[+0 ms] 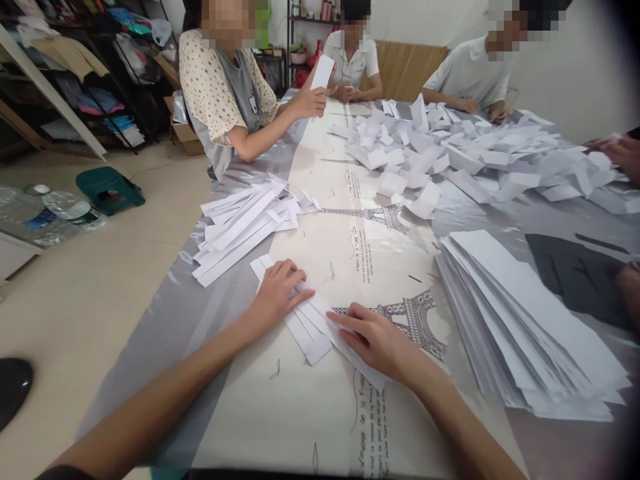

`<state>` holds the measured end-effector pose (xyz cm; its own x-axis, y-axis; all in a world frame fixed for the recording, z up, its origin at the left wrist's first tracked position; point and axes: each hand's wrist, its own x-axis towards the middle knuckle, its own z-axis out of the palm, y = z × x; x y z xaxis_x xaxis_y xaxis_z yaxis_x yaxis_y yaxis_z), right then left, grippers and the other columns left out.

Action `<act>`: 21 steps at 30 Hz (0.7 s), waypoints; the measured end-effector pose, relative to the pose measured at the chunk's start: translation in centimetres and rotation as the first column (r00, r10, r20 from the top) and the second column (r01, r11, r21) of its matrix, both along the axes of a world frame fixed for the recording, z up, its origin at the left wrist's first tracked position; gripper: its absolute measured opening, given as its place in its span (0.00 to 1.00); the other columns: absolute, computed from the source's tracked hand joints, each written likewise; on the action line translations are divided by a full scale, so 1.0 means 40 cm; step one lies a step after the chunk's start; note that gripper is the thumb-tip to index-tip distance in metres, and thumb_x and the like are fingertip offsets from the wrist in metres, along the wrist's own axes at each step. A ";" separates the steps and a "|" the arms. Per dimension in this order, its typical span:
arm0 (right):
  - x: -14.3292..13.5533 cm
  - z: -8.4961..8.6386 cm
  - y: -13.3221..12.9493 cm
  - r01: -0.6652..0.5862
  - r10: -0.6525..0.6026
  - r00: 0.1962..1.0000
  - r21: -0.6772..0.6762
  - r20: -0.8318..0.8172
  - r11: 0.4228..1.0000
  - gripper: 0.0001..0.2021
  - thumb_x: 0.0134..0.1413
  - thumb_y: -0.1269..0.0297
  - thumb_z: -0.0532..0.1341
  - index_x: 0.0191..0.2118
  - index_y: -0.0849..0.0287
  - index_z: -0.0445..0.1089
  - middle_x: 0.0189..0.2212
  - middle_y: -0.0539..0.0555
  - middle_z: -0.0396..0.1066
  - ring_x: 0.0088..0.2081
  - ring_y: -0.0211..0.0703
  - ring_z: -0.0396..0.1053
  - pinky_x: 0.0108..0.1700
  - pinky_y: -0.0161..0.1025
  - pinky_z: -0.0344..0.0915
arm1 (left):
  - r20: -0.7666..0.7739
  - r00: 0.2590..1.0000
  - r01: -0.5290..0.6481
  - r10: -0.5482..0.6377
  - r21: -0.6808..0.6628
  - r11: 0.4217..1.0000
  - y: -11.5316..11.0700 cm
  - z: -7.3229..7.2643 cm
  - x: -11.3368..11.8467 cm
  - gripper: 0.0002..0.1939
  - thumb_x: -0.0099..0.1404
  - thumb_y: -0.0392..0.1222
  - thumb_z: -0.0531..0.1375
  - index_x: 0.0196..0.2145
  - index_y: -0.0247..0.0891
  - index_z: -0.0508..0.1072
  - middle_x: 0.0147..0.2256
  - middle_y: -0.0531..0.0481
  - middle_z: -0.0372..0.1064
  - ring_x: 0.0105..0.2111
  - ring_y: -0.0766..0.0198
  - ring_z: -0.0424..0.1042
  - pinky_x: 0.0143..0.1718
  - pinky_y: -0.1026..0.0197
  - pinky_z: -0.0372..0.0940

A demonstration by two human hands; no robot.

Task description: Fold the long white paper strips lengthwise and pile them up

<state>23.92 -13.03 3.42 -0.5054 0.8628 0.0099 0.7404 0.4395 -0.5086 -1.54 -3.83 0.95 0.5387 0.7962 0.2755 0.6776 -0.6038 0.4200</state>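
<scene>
A white paper strip with lengthwise crease lines (306,333) lies slantwise on the table before me. My left hand (279,293) presses on its upper part with bent fingers, the thumb stretched along the paper. My right hand (373,337) is at the strip's right edge, index finger and thumb on the paper and the other fingers curled. Part of the paper runs beneath the right hand and is hidden. Just beyond the left hand is a loose pile of narrow folded strips (245,223). A thick fanned stack of flat white sheets (530,327) lies right of my right hand.
A large heap of folded white papers (450,150) covers the far right of the table (250,427). One person (225,100) at the left holds up a white strip; others sit opposite. Another person's hand (623,153) shows at right. A green stool (110,189) and plastic bottles (73,207) are on the floor.
</scene>
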 end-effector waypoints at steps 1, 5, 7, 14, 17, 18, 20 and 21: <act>0.002 0.002 0.001 0.000 0.000 1.000 -0.003 0.015 1.000 0.18 0.70 0.68 0.53 0.61 0.49 0.69 0.35 0.52 0.65 0.30 0.40 0.67 0.33 0.38 0.66 | -0.006 1.000 -0.003 0.003 -0.001 1.000 0.002 -0.001 0.001 0.10 0.74 0.50 0.57 0.41 0.41 0.68 0.43 0.47 0.64 0.46 0.54 0.65 0.51 0.47 0.63; 0.007 0.015 0.004 0.027 -0.025 0.997 -0.036 0.066 0.999 0.17 0.70 0.68 0.53 0.59 0.48 0.70 0.34 0.51 0.67 0.29 0.40 0.67 0.29 0.36 0.63 | -0.005 1.000 -0.020 0.020 -0.021 1.000 0.001 0.001 0.004 0.10 0.74 0.50 0.58 0.40 0.41 0.68 0.42 0.47 0.64 0.45 0.54 0.65 0.51 0.47 0.63; 0.006 0.020 0.006 0.034 -0.031 0.997 -0.042 0.070 0.999 0.17 0.70 0.68 0.53 0.57 0.47 0.71 0.33 0.50 0.68 0.28 0.40 0.67 0.28 0.36 0.61 | -0.003 1.000 -0.031 0.031 -0.030 0.999 -0.002 0.003 0.005 0.10 0.74 0.50 0.58 0.41 0.41 0.68 0.42 0.47 0.64 0.45 0.54 0.65 0.51 0.47 0.63; 0.000 0.020 0.012 0.052 -0.050 0.994 -0.025 0.093 0.998 0.17 0.71 0.66 0.52 0.54 0.44 0.74 0.27 0.48 0.65 0.26 0.39 0.63 0.27 0.35 0.54 | -0.046 0.996 -0.083 0.083 0.003 0.997 -0.007 -0.005 0.014 0.11 0.75 0.51 0.55 0.42 0.40 0.68 0.44 0.46 0.66 0.46 0.52 0.66 0.50 0.47 0.64; -0.006 0.020 0.015 0.064 -0.062 0.994 -0.018 0.090 0.998 0.16 0.71 0.65 0.52 0.51 0.46 0.76 0.25 0.48 0.64 0.25 0.39 0.61 0.27 0.36 0.53 | -0.071 0.983 -0.160 0.171 0.139 0.977 -0.012 -0.011 0.022 0.18 0.74 0.53 0.56 0.52 0.37 0.67 0.54 0.38 0.64 0.55 0.45 0.64 0.55 0.42 0.62; -0.009 0.019 0.015 0.073 -0.072 0.993 -0.018 0.092 0.997 0.16 0.71 0.65 0.52 0.50 0.46 0.76 0.25 0.48 0.65 0.25 0.39 0.61 0.27 0.36 0.53 | -0.075 0.978 -0.179 0.197 0.199 0.964 -0.016 -0.011 0.024 0.21 0.74 0.54 0.56 0.55 0.35 0.66 0.57 0.34 0.62 0.57 0.42 0.62 0.56 0.40 0.61; -0.015 0.016 0.015 0.102 -0.101 0.989 -0.011 0.104 0.995 0.16 0.71 0.65 0.51 0.49 0.47 0.76 0.24 0.48 0.65 0.24 0.39 0.61 0.26 0.36 0.52 | -0.103 0.974 -0.166 0.201 0.277 0.946 -0.027 -0.011 0.027 0.25 0.75 0.55 0.55 0.57 0.32 0.65 0.57 0.30 0.64 0.57 0.40 0.63 0.55 0.40 0.62; -0.018 0.013 0.014 0.117 -0.116 0.987 -0.002 0.110 0.993 0.16 0.72 0.65 0.51 0.50 0.47 0.76 0.24 0.48 0.65 0.24 0.39 0.60 0.26 0.36 0.51 | -0.129 0.976 -0.135 0.177 0.286 0.949 -0.033 -0.010 0.028 0.25 0.75 0.55 0.54 0.57 0.31 0.66 0.54 0.30 0.66 0.55 0.40 0.66 0.53 0.42 0.64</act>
